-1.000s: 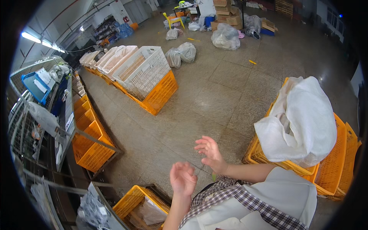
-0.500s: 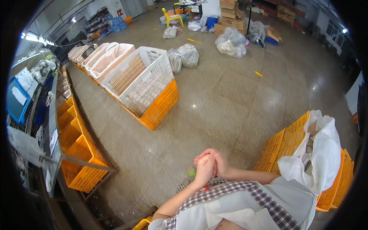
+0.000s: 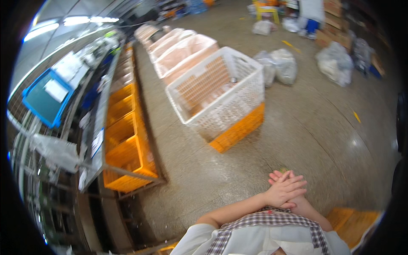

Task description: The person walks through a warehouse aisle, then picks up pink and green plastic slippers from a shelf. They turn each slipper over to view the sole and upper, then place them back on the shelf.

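Note:
My left hand (image 3: 281,192) lies across my right hand (image 3: 300,205) in front of my checked apron (image 3: 272,217). The left one is on top, its fingers stretched out and slightly apart. From beneath it, the right hand's fingertips stick out straight toward the far side. Palm rests against hand, and no object shows between them. Part of the right palm is covered by the left. Ahead of both hands stands a white mesh crate (image 3: 227,100) on top of an orange crate (image 3: 240,131).
Crates with pale liners (image 3: 185,53) extend behind the white one. On the left, orange crates (image 3: 129,163) sit beneath a long metal bench (image 3: 102,140) with a blue-framed board (image 3: 47,97). Stuffed plastic bags (image 3: 282,67) lie on the floor; another orange crate (image 3: 352,225) is at lower right.
My hands were clasped with fingers folded; now the fingers are straightened, one hand across the other. The view has swung left, bringing the bench and crates further into the picture.

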Available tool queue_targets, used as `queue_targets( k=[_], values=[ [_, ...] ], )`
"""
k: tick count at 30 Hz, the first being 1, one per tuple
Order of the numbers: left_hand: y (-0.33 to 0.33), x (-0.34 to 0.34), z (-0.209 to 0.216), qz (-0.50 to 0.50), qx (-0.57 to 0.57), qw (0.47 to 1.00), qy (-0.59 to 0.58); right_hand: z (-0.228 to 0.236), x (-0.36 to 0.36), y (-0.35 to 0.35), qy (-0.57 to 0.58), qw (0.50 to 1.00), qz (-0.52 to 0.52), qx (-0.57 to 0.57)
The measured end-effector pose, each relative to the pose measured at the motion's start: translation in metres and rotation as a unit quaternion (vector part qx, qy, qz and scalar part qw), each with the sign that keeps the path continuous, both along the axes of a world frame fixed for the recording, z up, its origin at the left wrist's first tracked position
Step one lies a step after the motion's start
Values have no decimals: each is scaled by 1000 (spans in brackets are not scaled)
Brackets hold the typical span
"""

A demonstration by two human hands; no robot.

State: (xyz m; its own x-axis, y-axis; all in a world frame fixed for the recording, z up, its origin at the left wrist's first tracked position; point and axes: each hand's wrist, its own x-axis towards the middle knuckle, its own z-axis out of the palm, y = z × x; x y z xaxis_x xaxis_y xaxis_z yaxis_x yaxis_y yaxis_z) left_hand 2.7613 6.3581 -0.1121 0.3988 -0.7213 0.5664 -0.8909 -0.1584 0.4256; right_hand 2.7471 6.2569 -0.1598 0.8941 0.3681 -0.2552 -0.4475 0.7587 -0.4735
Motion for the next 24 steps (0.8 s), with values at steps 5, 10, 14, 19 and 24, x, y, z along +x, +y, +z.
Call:
queue_targets(
  k=[5,10,14,19,24],
  values=[
    [-36,148,6,115,98,988,-4,60,109,-87,-20,997,53,48],
    [-40,285,4,254,285,915,129,111,218,-180,20,989,97,-110],
    [-39,344,-24,215,289,889,284,90,298,-222,146,979,79,-120],
    [-60,426,-61,168,327,868,334,72,426,-238,137,975,30,-172],
    [-89,565,-71,131,401,840,341,38,578,-275,7,907,28,-421]
  ],
)
